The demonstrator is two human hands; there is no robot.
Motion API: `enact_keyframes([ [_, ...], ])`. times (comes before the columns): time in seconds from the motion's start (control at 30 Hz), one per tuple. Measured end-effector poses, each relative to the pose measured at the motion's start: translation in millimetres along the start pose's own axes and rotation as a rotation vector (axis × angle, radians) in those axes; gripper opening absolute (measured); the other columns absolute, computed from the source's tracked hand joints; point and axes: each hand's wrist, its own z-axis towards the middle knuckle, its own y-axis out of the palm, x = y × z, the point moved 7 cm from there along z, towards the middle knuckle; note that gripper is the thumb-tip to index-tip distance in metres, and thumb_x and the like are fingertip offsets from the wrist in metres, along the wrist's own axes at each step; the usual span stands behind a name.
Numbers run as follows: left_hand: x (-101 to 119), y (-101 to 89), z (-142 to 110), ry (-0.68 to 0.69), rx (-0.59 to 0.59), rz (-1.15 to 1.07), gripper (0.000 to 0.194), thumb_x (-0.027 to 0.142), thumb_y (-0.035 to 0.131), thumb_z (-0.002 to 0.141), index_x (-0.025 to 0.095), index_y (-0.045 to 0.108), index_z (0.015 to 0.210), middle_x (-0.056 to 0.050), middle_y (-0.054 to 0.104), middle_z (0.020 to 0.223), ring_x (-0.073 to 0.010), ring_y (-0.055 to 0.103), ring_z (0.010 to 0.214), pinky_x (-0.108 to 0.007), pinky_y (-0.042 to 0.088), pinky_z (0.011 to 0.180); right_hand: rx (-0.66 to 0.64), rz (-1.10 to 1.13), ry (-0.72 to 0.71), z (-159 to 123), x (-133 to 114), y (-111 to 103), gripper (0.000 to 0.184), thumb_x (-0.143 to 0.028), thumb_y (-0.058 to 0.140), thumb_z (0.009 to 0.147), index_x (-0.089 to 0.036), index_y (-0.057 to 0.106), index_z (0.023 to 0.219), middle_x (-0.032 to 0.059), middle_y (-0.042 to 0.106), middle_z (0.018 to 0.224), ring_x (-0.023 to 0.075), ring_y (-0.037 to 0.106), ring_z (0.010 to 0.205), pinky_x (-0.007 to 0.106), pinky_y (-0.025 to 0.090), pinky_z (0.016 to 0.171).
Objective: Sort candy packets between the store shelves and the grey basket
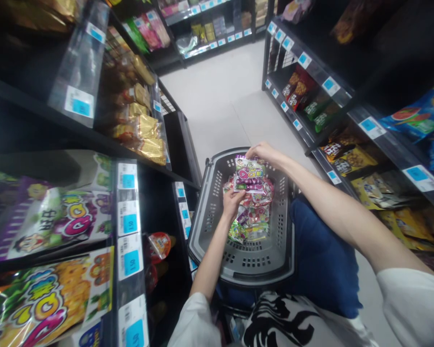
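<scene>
Patterned shirt (282, 320) beside one basket (264, 275); over it, left hand (233, 201) and wrist-bent right hand (261, 151) pinch one purple packet (251, 174).

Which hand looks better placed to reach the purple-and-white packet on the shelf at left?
Probably the left hand: it is nearer that purple-and-white packet. The right hand is farther across, by the upper edge of the held packet.
</scene>
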Motion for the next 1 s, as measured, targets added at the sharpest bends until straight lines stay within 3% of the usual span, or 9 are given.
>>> enact_keyframes([
  [0.7, 4, 0.7, -1, 0.006, 0.009, 0.008, 0.036, 0.034, 0.091, 0.056, 0.014, 0.072, 0.08, -0.003, 0.073, 0.075, -0.0155, 0.071, 0.064, -0.031, 0.059, 0.072, -0.027, -0.071, -0.014, 7, 7, -1, 0.008, -0.015, 0.066, 0.068, -0.013, 0.073, 0.07, 0.0063, 0.065, 0.069, 0.0133, 0.05, 0.063, 0.029, 0.038, 0.058],
  [1.0, 4, -6.4, 3, 0.051, 0.046, 0.015, 0.037, 0.035, 0.09, 0.058, 0.014, 0.073, 0.084, -0.003, 0.074, 0.075, -0.0168, 0.072, 0.069, -0.026, 0.057, 0.066, -0.109, -0.286, -0.175, 13, 7, -3, 0.01, -0.023, 0.072, 0.074, -0.015, 0.076, 0.08, 0.0025, 0.067, 0.067, 0.011, 0.051, 0.057, 0.028, 0.04, 0.058],
])
